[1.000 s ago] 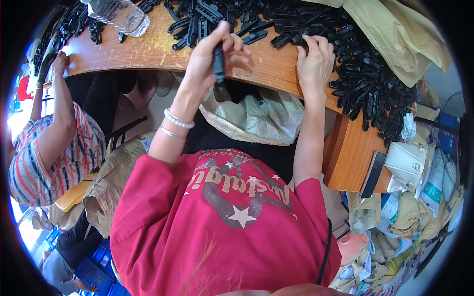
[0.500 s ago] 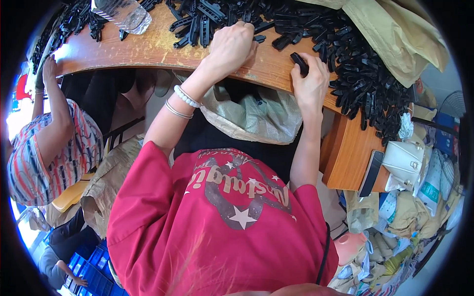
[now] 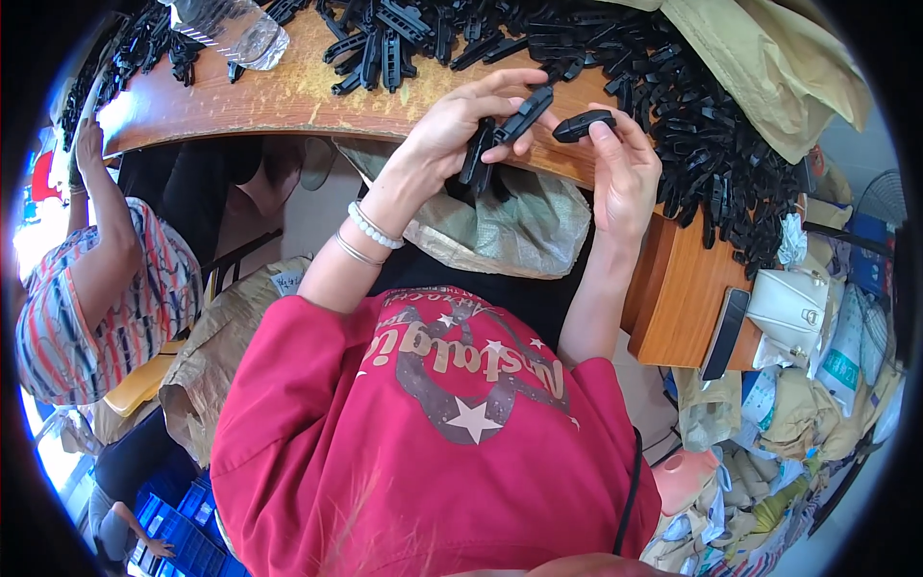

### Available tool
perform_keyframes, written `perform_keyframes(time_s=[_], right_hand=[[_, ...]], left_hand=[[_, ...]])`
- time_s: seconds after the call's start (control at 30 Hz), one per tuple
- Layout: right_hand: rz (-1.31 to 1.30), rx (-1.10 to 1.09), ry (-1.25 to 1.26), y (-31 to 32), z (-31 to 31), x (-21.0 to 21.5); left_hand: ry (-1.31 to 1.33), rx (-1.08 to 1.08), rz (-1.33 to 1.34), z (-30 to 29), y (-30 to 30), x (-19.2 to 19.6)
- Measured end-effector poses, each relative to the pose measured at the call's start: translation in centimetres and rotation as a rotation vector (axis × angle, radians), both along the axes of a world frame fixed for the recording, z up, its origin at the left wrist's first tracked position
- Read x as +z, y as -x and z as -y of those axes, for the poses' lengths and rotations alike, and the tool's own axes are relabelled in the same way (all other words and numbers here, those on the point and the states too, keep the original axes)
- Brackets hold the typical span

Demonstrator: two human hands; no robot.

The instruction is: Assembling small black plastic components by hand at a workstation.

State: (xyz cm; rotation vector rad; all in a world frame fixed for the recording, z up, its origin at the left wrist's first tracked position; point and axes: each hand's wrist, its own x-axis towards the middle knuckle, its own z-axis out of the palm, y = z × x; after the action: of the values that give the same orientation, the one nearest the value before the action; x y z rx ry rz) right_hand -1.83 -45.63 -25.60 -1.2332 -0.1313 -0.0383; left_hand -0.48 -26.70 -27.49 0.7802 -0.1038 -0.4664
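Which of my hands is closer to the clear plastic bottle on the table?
Left. Your left hand, holding black plastic clips, is right of the clear plastic bottle. Your right hand, holding another black clip, is farther right.

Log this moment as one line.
left hand: holds black plastic clips | right hand: pinches one black clip piece | both above wooden table edge | clip pile behind

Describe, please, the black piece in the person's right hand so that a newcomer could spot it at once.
Start at the wooden table, whose far side is heaped with black plastic parts. Above its near edge, the right hand pinches a short, rounded black piece. Unlike the piled parts, it is lifted off the table, beside the longer pieces in the left hand.
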Motion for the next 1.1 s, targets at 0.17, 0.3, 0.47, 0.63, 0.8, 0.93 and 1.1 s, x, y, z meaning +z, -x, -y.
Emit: perform_keyframes(time_s=[0.17, 0.3, 0.47, 0.63, 0.8, 0.93, 1.1], right_hand=[[-0.046, 0.123, 0.105, 1.3, -0.8, 1.0], [-0.002, 0.003, 0.251, 1.5, -1.7, 0.3], [0.067, -0.109, 0.254, 2.1, -2.1, -0.8], [0.110, -0.138, 0.173, 1.9, -2.5, 1.0], [0.149, -0.056, 0.314, 1.6, -1.7, -0.2], [0.116, -0.057, 0.310, 1.8, -1.2, 0.0], [0.163, 0.125, 0.257, 0.4, 0.1, -0.7]], left_hand=[[-0.239, 0.046, -0.010, 0.0, 0.5, 1.3], [-0.621, 0.039, 0.126, -0.5, 0.7, 2.9], [-1.084, 0.326, 0.774, 0.3, 2.3, 3.1], [-1.012, 0.262, 0.724, -0.1, 2.4, 3.1], [-1.013, 0.332, 0.811, 0.0, 2.5, 2.4], [-1.040, 0.177, 0.642, -0.1, 3.0, 2.7], [-1.036, 0.108, 0.801, -0.9, 3.9, 1.1]])
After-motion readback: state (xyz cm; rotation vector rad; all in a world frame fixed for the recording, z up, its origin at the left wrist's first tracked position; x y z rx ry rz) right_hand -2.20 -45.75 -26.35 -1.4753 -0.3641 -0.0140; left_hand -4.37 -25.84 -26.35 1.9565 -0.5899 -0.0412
